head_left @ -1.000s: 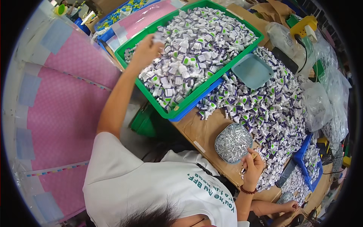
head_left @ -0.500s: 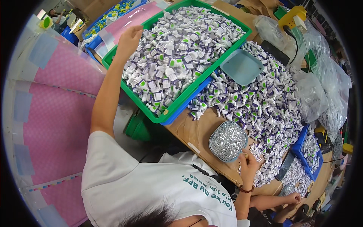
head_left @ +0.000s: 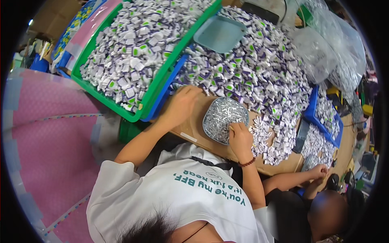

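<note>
Right hand (head_left: pixel 240 139) at bowl (head_left: pixel 204 124) | brown tabletop (head_left: pixel 193 122) | pink sheeting (head_left: pixel 52 141) leftward

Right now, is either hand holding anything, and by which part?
It cannot be told: the right hand is at the silver pins, the left hand by the loose white-and-purple pieces, and no held part shows clearly.

Near the centre of the frame, the left hand (head_left: pixel 185 103) is over the brown table (head_left: pixel 191 126), beside a heap of white-and-purple plastic pieces (head_left: pixel 269 77). Just right of centre, the right hand's (head_left: pixel 240 138) fingertips meet silver pins (head_left: pixel 222 113) in a bowl (head_left: pixel 204 122). A green tray (head_left: pixel 133 116) of similar pieces fills the upper left; a co-worker's hand (head_left: pixel 319 172) shows lower right.
</note>
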`<action>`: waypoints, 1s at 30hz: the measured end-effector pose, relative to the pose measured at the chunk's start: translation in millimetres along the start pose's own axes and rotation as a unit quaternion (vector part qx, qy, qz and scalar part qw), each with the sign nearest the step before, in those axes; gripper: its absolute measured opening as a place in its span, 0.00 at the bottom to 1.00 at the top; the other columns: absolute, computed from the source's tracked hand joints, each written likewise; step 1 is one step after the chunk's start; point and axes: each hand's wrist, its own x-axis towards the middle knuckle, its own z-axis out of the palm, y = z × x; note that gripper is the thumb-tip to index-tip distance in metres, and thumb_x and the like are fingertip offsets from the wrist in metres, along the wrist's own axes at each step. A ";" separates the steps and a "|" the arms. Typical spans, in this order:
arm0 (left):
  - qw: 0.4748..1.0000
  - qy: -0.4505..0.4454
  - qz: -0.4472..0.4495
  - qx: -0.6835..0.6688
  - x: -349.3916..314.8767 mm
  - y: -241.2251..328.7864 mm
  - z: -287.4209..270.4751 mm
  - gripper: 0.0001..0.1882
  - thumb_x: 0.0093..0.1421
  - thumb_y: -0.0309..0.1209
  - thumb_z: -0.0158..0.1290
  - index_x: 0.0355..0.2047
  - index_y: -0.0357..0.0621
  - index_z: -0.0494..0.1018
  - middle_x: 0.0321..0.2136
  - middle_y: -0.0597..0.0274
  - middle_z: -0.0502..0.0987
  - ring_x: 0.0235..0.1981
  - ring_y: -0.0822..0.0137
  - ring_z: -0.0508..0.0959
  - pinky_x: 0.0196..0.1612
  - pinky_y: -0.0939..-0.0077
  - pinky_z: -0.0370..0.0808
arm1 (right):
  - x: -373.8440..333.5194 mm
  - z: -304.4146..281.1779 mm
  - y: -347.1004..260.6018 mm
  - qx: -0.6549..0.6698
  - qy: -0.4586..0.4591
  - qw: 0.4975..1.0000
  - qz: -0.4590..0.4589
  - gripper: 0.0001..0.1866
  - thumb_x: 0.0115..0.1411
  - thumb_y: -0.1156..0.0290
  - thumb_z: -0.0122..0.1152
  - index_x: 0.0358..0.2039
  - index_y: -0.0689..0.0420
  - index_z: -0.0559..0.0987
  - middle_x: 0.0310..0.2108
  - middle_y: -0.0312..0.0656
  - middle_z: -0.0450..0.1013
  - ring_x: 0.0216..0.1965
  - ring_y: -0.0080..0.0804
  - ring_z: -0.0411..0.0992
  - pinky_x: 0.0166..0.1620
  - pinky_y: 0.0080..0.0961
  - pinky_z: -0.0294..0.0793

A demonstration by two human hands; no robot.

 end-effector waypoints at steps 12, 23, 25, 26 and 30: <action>0.963 -0.040 0.150 0.219 20.6 -32.5 61.4 0.09 0.49 0.29 0.50 0.32 0.51 0.77 0.36 0.63 0.69 0.42 0.60 0.67 0.42 0.66 0.68 | 3.0 -13.8 3.9 0.180 0.035 0.979 0.094 0.07 0.54 0.76 0.59 0.35 0.63 0.77 0.26 0.46 0.73 0.24 0.35 0.70 0.29 0.25 0.69; 0.898 0.038 -0.211 -0.385 7.3 5.6 27.7 0.06 0.61 0.24 0.46 0.38 0.43 0.64 0.38 0.55 0.74 0.27 0.74 0.71 0.27 0.84 0.67 | 7.8 -30.4 3.3 0.516 -0.005 0.812 0.273 0.07 0.60 0.70 0.56 0.28 0.60 0.74 0.25 0.39 0.77 0.16 0.15 0.65 0.20 0.11 0.62; 0.808 0.011 -0.291 -0.513 3.4 12.3 22.2 0.03 0.65 0.28 0.41 0.38 0.45 0.62 0.32 0.56 0.76 0.24 0.78 0.71 0.23 0.88 0.65 | 11.3 -37.0 -2.9 0.564 -0.011 0.775 0.284 0.09 0.62 0.69 0.52 0.27 0.58 0.70 0.26 0.43 0.77 0.15 0.16 0.65 0.18 0.10 0.61; 0.783 0.001 -0.315 -0.536 2.1 19.5 20.9 0.04 0.65 0.28 0.42 0.40 0.45 0.62 0.32 0.56 0.76 0.24 0.78 0.71 0.23 0.88 0.66 | 11.8 -38.2 -3.8 0.591 -0.017 0.750 0.296 0.09 0.62 0.69 0.52 0.27 0.58 0.70 0.26 0.43 0.77 0.14 0.16 0.65 0.17 0.10 0.61; 0.699 -0.070 -0.365 -0.611 -8.4 40.1 22.8 0.10 0.65 0.28 0.43 0.46 0.44 0.64 0.36 0.57 0.75 0.28 0.75 0.75 0.29 0.86 0.74 | 7.0 -34.7 4.3 0.633 -0.022 0.707 0.313 0.07 0.63 0.69 0.51 0.29 0.58 0.70 0.23 0.42 0.75 0.14 0.15 0.62 0.16 0.11 0.56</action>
